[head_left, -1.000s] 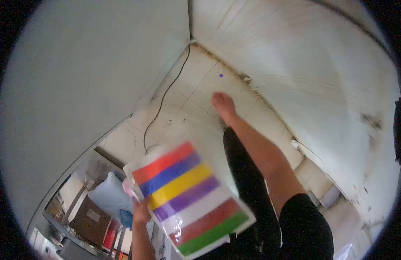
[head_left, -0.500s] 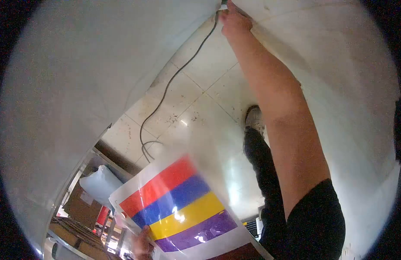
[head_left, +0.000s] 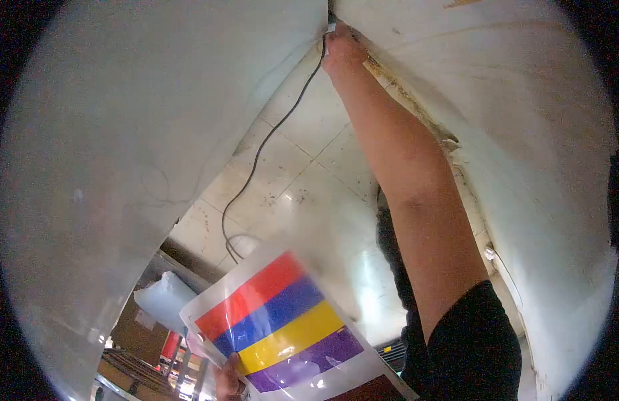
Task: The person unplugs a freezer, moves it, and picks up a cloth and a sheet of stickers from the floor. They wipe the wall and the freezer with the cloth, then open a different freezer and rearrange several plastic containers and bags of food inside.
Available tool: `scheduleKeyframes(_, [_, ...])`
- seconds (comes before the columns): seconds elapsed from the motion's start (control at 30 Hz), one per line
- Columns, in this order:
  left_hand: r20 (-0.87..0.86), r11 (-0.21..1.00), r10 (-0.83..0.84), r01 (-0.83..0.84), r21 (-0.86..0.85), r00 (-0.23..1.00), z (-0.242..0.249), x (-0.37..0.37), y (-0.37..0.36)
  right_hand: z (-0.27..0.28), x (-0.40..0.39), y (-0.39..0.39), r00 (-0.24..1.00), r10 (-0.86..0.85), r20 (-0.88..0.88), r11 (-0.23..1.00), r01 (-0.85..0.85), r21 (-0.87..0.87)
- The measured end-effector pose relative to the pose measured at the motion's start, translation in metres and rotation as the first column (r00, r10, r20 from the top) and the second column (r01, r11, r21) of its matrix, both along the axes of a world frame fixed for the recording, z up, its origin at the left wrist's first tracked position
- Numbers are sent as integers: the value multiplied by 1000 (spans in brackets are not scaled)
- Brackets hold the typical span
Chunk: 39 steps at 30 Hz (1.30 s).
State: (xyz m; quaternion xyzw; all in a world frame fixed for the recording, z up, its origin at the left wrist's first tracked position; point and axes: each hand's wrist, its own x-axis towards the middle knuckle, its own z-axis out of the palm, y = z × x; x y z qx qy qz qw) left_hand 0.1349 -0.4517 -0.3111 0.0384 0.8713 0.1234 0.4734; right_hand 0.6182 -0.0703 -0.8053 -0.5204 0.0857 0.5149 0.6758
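My left hand point(head_left: 230, 379) grips the lower left edge of a glossy sheet point(head_left: 286, 321) with red, blue, yellow and purple stripes and a dark band at the bottom. My right arm stretches away to the top of the view. There, my right hand point(head_left: 344, 51) has its fingers closed beside the top of a black cable point(head_left: 261, 144), at the narrow gap between two pale surfaces. A small white piece shows by the fingertips; what exactly they hold is too small to make out. The cable runs down over the tiled floor and loops near the sheet.
Large pale panels stand at left point(head_left: 122, 134) and right point(head_left: 523, 134). Between them lies the tiled floor point(head_left: 309, 160) with debris. A light blue bag point(head_left: 166, 294) and a brown box point(head_left: 139, 327) are at lower left. A thin white wire point(head_left: 507, 271) hangs at right.
The view has shifted, and my right hand and forearm appear lower and further left. More of the right panel's lower edge and the white wire show. The shoe is now mostly hidden behind my arm.
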Motion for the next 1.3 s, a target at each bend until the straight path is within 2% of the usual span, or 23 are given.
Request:
scheduleKeyframes(0.03, [41,1000,-17,16,24,999,2,-1,0,4,3,3,986,-97,-138,993,105,50])
scheduleKeyframes(0.07, [44,995,77,-80,55,996,2,0,-1,8,6,4,962,-144,-232,983,166,78])
scheduleKeyframes(0.13, [55,983,156,-160,86,986,3,-14,-11,16,8,2,933,-198,-300,969,233,85])
scheduleKeyframes(0.23, [47,979,202,-202,8,978,-12,-36,-23,28,12,-6,915,-251,-317,952,293,90])
scheduleKeyframes(0.27, [1,998,-17,17,55,1000,-12,-34,-27,34,13,-9,909,-267,-321,946,311,93])
scheduleKeyframes(0.33, [-63,964,-241,247,102,968,-21,-45,-34,41,15,-15,901,-291,-322,937,337,96])
scheduleKeyframes(0.43, [-65,985,-43,53,162,997,-29,-72,-43,48,24,-17,895,-325,-306,926,367,87])
scheduleKeyframes(0.53, [28,993,23,-26,118,999,-27,-62,-30,62,29,-20,887,-377,-268,908,411,84])
scheduleKeyframes(0.67, [15,957,-170,162,240,985,-39,-43,-23,92,46,-31,882,-433,-187,885,455,101])
scheduleKeyframes(0.77, [-92,954,-195,211,211,976,-35,-21,-23,117,55,-45,891,-446,-90,884,454,112])
scheduleKeyframes(0.83, [-152,951,-219,246,189,964,-41,-40,-27,135,54,-62,906,-410,105,911,403,82])
scheduleKeyframes(0.87, [-184,907,-322,358,221,929,-50,-60,-36,144,52,-75,897,-353,267,933,359,27])
scheduleKeyframes(0.9, [-187,909,-304,344,236,934,-51,-53,-40,146,58,-83,731,7,682,956,195,-219])
scheduleKeyframes(0.93, [-176,921,-253,293,256,951,-49,-40,-36,138,64,-92,731,6,683,962,182,-203])
scheduleKeyframes(0.97, [-162,929,-206,245,277,965,-45,-25,-25,124,68,-101,842,-349,412,934,351,74])
scheduleKeyframes(1.0, [-311,927,-282,342,156,907,-35,17,-8,130,67,-112,850,-478,223,877,445,181])
scheduleKeyframes(1.03, [-313,929,-272,334,161,910,-37,9,-14,136,65,-124,814,-581,17,789,557,258])
scheduleKeyframes(1.07, [-248,912,-261,323,254,933,-42,-6,-20,167,59,-147,853,-263,451,952,304,-19])
scheduleKeyframes(1.13, [-181,888,-257,306,344,949,-42,-3,-18,180,59,-159,694,192,694,914,131,-385])
scheduleKeyframes(1.17, [-172,893,-237,284,348,956,-41,-2,-17,177,63,-153,883,-241,403,947,304,-101])
scheduleKeyframes(1.23, [-163,905,-219,262,335,962,-38,-7,-20,169,69,-149,836,-547,-49,833,549,72])
scheduleKeyframes(1.27, [-163,914,-239,278,294,957,-40,-22,-22,167,73,-146,597,-585,-549,678,732,74])
scheduleKeyframes(1.3, [-161,919,-261,296,261,952,-42,-32,-21,168,74,-143,196,-405,-893,506,862,-41])
